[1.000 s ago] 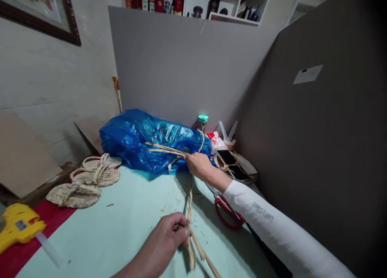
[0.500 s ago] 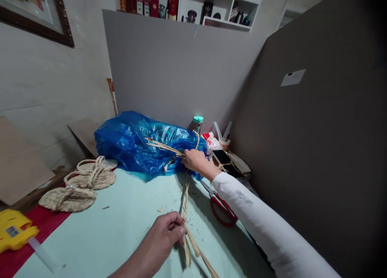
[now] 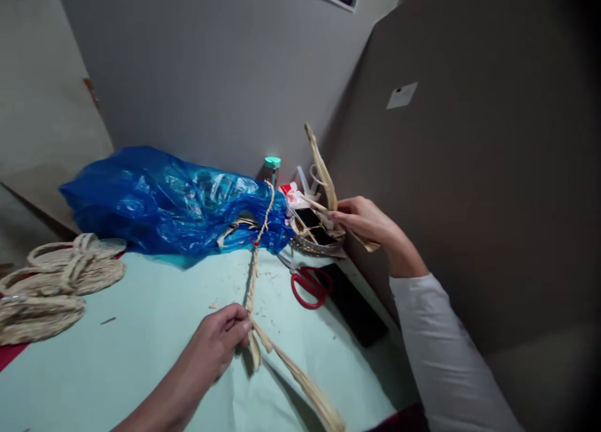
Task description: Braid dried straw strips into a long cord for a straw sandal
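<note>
Note pale, twisted cord (image 3: 253, 278), splayed at near end, pinched by left hand (image 3: 216, 339); creased strips (image 3: 325, 175) pinched by right hand (image 3: 369, 223).

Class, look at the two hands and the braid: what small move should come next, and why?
Probably bring the straw strip in the right hand over to the left hand. The left fingers pinch the braid where it parts into loose strands, while the straw strip is held up, apart from that spot.
</note>
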A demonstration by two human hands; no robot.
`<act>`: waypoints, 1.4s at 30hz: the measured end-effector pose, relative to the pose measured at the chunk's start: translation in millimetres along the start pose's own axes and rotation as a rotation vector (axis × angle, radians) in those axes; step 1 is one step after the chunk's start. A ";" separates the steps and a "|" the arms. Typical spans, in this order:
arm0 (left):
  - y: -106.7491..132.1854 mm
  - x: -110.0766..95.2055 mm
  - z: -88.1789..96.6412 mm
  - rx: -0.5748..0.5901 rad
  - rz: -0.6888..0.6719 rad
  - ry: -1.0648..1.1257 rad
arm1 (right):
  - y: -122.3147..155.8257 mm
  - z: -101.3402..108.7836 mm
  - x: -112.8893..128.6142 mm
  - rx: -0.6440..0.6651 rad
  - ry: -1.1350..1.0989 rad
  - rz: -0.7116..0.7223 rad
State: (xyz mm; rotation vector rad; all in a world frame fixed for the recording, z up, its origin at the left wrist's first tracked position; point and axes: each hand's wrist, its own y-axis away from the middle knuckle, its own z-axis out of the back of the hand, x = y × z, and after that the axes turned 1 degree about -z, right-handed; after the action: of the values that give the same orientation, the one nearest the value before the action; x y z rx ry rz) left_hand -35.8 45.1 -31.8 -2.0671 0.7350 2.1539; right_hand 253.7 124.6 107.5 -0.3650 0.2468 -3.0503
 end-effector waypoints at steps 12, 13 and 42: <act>5.8 -2.8 -3.4 0.015 -0.019 0.041 | 27.4 -20.3 -24.7 0.059 0.510 -0.265; 4.7 -1.7 -3.4 0.013 -0.020 0.053 | 26.9 -16.6 -19.1 0.049 0.520 -0.251; -4.0 1.5 3.3 -0.092 -0.085 -0.020 | -73.3 -141.6 121.3 0.193 0.192 0.425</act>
State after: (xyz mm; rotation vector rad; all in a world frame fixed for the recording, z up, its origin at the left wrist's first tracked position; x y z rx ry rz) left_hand -37.5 49.4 -34.5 -2.0763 0.5449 2.1980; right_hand 99.2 208.8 11.7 -0.0032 0.0293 -2.6556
